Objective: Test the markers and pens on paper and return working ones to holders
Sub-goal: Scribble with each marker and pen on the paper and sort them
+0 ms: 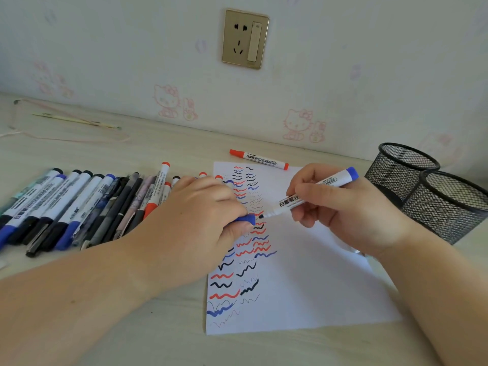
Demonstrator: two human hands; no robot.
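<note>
Gripping blue marker (317, 192), cap (247, 220) off

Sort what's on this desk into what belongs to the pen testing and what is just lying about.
Belongs to the job:
blue marker in right hand
blue cap in left hand
paper
row of pens
red marker
two mesh holders

Lying about:
pink cord
thin stick
wall socket

The single head-worn view looks forward and down, close over the counter (163, 336), with the wall (343, 75) behind.
</note>
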